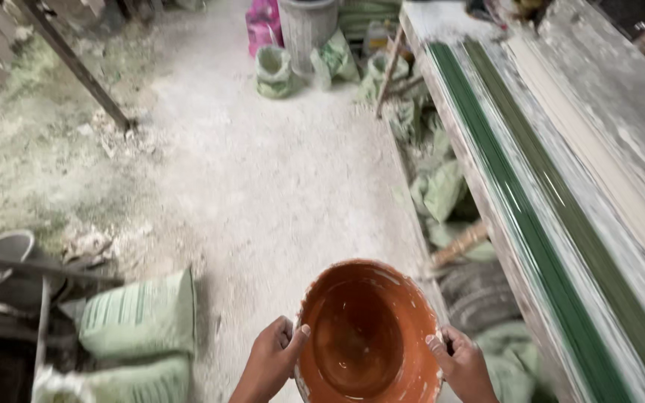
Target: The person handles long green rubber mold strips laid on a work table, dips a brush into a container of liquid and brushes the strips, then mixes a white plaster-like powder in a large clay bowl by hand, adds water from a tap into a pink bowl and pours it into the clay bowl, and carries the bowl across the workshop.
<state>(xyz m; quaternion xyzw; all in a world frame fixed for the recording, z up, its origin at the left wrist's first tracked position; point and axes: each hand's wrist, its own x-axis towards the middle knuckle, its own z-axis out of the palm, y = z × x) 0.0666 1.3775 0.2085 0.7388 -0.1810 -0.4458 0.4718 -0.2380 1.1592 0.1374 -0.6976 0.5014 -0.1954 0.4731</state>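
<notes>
— Orange plastic, was it, that bowl you carried?

— Yes, an orange bowl [367,336], smeared with white along the rim. I held it low in front of me over the pale dusty floor [263,172], my left hand [272,358] clasped on its left rim with the thumb hooked inside, my right hand [460,362] clasped on its right rim the same way.

— Anything in it?

— Nothing that I could see; the inside looked bare except for pale streaks. So I judged the carrying under way, with the filling or emptying either done or not yet begun; I couldn't tell which.

— And the long bench?

— A long workbench [606,127] ran along my right, crusted white, with dark green moulding strips [531,216] lying lengthwise on it, near the bowl but apart from it.

— Any sacks about?

— Plenty. Striped pale green sacks [139,321] were stacked at my lower left, more green sacks [442,186] slumped under the bench, small open green bags [274,71] stood far ahead beside a grey bucket [306,30], and a pink bag [264,26] leaned just left of that bucket. Any print on them was too blurred to make out
</notes>
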